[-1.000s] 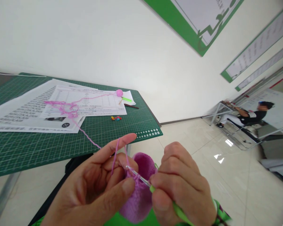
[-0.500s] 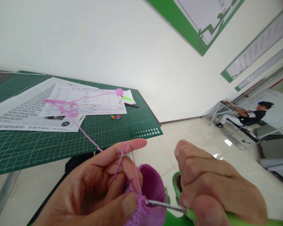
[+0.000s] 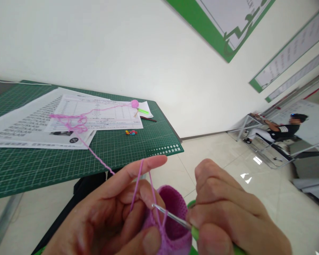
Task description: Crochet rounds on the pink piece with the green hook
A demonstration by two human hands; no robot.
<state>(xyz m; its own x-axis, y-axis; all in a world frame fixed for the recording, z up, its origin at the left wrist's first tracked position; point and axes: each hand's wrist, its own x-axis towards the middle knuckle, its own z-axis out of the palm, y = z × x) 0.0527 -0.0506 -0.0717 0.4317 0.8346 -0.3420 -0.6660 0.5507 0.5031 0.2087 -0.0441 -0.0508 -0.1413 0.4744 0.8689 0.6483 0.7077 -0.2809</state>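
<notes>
My left hand point(image 3: 122, 209) pinches the edge of a pink-purple crochet piece point(image 3: 175, 216), a hollow cup shape with its opening facing up. Over its outstretched index finger runs a strand of pink yarn point(image 3: 152, 187), dropping to the work. My right hand point(image 3: 234, 212) is closed around the green handle of a crochet hook point(image 3: 172, 217). The metal shaft carries a loop of yarn, and its tip lies beside the strand, above the rim. The far part of the handle is hidden by my right hand.
Papers point(image 3: 101, 117) and a green cutting mat point(image 3: 117, 141) cover the table on the left. A pink yarn ball point(image 3: 134, 103), a bright green tool point(image 3: 143, 111) and colourful stitch markers point(image 3: 131, 132) lie there. Tangled yarn trails over the papers. A person point(image 3: 284, 129) sits far right.
The hook tip has moved up and left, out of the stitch at the rim, drawing a loop up on its shaft. My right hand has shifted slightly left.
</notes>
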